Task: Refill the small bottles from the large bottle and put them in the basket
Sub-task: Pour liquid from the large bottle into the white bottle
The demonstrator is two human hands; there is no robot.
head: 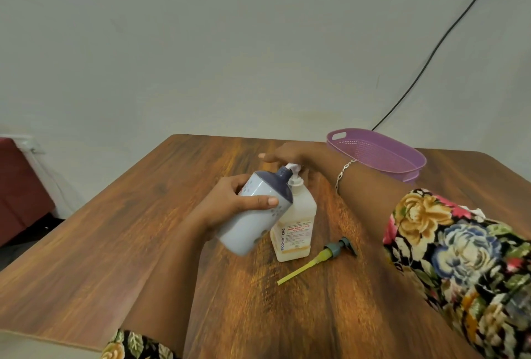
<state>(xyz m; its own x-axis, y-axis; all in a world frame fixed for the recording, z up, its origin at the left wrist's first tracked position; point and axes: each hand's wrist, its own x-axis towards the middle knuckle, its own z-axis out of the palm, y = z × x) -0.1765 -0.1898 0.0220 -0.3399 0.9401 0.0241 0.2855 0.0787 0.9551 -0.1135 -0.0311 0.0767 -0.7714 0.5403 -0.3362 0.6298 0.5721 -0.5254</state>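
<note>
My left hand (pixel 230 200) grips a small pale-blue bottle (pixel 253 220) with a dark blue shoulder, tilted so that its open neck sits right under the white pump spout of the large bottle (pixel 296 226). That large translucent bottle holds yellowish liquid and stands upright mid-table. My right hand (pixel 290 154) rests flat on its white pump head (pixel 294 169), fingers stretched out. The small bottle's own pump (pixel 324 256), grey-green with a yellow tube, lies on the table to the right. A purple basket (pixel 382 154) stands at the far right of the table, with nothing visible in it.
The wooden table (pixel 115 258) ends close to a pale wall. A black cable (pixel 431 54) runs down the wall behind the basket. A dark red piece of furniture (pixel 17 186) stands off the table's left side.
</note>
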